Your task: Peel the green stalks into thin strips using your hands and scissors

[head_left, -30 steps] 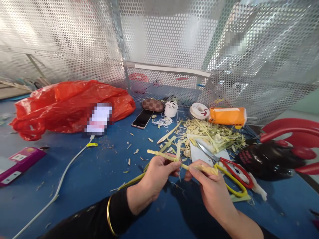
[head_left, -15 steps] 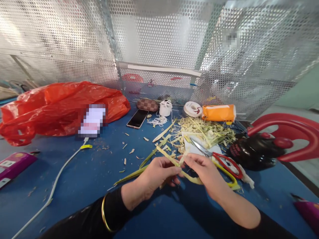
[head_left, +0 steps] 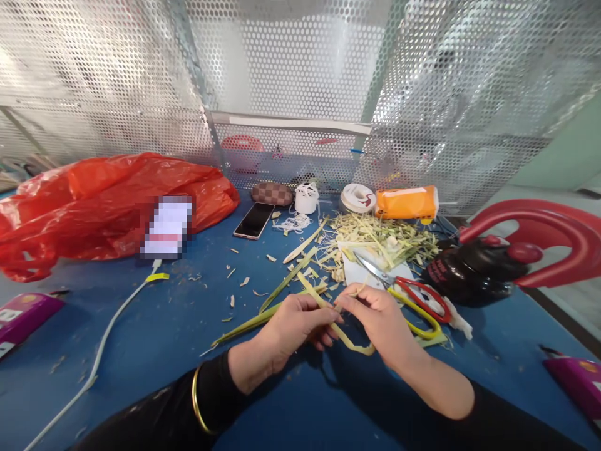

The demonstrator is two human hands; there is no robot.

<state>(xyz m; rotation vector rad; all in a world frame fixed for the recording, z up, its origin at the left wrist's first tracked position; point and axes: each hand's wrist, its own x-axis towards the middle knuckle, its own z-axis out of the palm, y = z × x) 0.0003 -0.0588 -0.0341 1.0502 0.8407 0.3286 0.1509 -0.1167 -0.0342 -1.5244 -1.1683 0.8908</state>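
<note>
A pale yellow-green strip of plant leaf [head_left: 355,345] runs between my two hands, one end sticking up past the left fingers and a loop hanging below. My left hand [head_left: 300,322] pinches it between thumb and fingers. Just to the right, my right hand [head_left: 370,313] pinches the same strip, its fingertips almost touching the left ones. Green leaf strips [head_left: 253,322] lie beyond my left hand. Scissors with red and yellow handles [head_left: 416,294] rest open behind my right hand, their blades on a white paper [head_left: 354,273].
Plant scraps [head_left: 389,238] are heaped behind the scissors. A black pot [head_left: 474,275] stands to the right. Tape roll [head_left: 357,198], orange packet [head_left: 407,202], white string [head_left: 306,199] and dark phone [head_left: 255,220] line the back. At left are a red bag [head_left: 103,207] and a cable [head_left: 101,357].
The view has shifted slightly, so the table items appear a little further left. The right fingers have turned inward, and the strip's upright piece near them no longer shows as clearly.
</note>
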